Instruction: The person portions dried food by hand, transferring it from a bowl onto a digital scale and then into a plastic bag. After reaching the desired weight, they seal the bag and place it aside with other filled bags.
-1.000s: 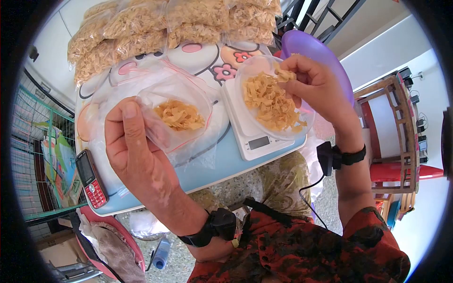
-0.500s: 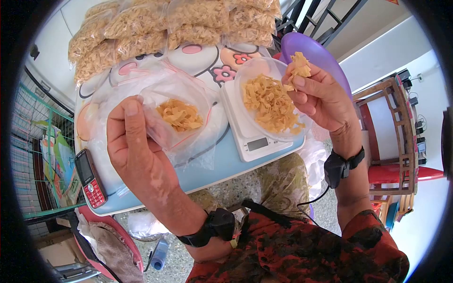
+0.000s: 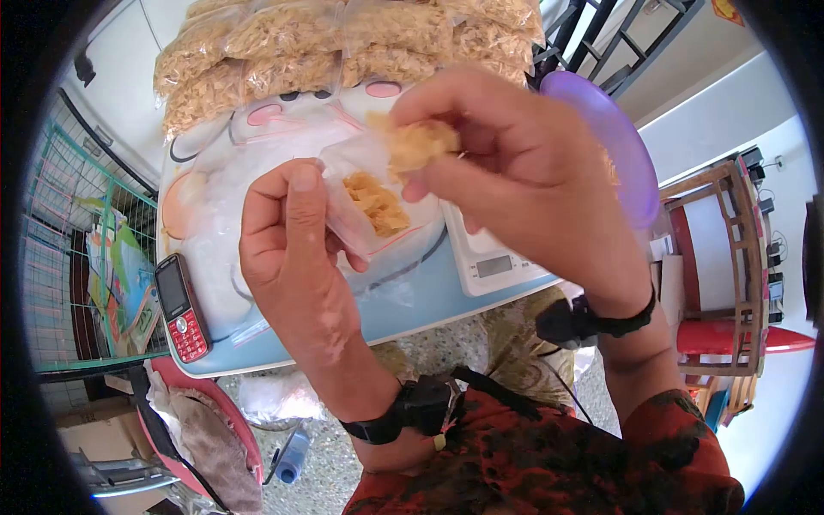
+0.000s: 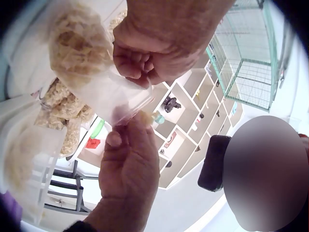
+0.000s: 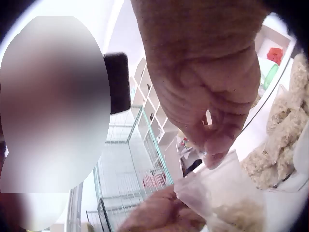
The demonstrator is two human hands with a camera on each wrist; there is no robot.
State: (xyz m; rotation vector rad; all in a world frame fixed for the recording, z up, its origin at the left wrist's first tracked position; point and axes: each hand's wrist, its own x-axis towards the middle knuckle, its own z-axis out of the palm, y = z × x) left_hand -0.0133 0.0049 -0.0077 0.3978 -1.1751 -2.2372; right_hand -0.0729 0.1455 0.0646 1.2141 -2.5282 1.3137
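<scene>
Keypad phone (image 3: pixel 182 307), 8 o'clock of zip bag (image 3: pixel 348 225): white digits on red keys, brand too small to read. Digital scale (image 3: pixel 477 276), 4 o'clock: display unreadable. Clear, crinkled zip bag, red seal line, curled yellow flakes inside; left hand (image 3: pixel 300 245) pinches its edge. Right hand (image 3: pixel 536 184), 3 o'clock, fingertips clamped on flake clump (image 3: pixel 422 148), blurred. Stuffed clear bags (image 3: pixel 283 43), 12 o'clock.
</scene>
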